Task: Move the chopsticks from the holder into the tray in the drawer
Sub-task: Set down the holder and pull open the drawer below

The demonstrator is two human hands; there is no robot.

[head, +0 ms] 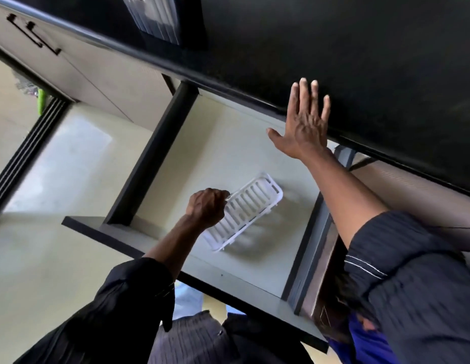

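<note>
A white slotted plastic tray (251,206) lies at an angle on the pale floor of the pulled-out drawer (215,143). My left hand (206,207) is closed as a fist on the tray's left rim. No chopsticks show in the tray, and none can be seen in either hand. My right hand (304,122) is spread flat, fingers apart, against the front edge of the black countertop (360,61) above the drawer. A ribbed grey container (155,17) stands on the counter at the top; I cannot tell whether it is the holder.
The drawer has dark side walls (150,158) and a dark front panel (118,239). Beige cabinet doors with a black handle (31,35) lie at the upper left. A pale floor (45,179) spreads to the left. Dark sleeves cover both arms.
</note>
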